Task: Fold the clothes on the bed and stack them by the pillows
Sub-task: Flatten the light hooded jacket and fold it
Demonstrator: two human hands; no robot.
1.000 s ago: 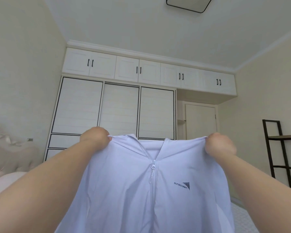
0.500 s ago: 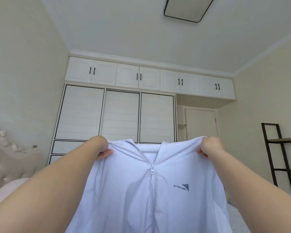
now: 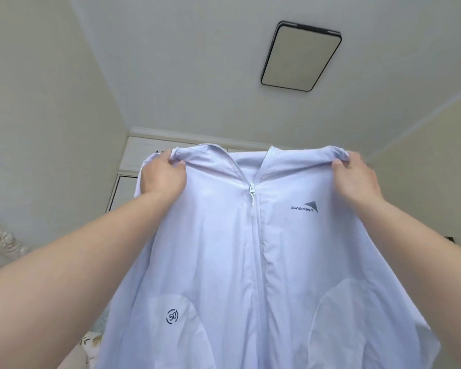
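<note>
A: The left hand pinches the left shoulder of the pale lilac zip-up sun jacket, thumb in front, fingers curled behind the seam. The right hand does the same at the right shoulder. The jacket hangs between them in the middle of the frame, held up in the air with its front towards the camera.

B: How will it handle?

A: Light and very soft, I'd judge. The cloth looks thin, drapes in loose folds, and likely slides easily. The zipper is closed up to the chest, so the fronts should stay together. The shoulder seams look like the sound places to hold; a grip lower down would let the collar flop.

B: And room to move?

A: Open air all round the raised hands. The ceiling lamp sits well above, upper right. The wardrobe stands behind the jacket at mid-left, well apart. A carved headboard shows at the left edge, and a sliver of the bed at lower left. The hem is out of frame, so I cannot tell whether it clears the bed.
</note>
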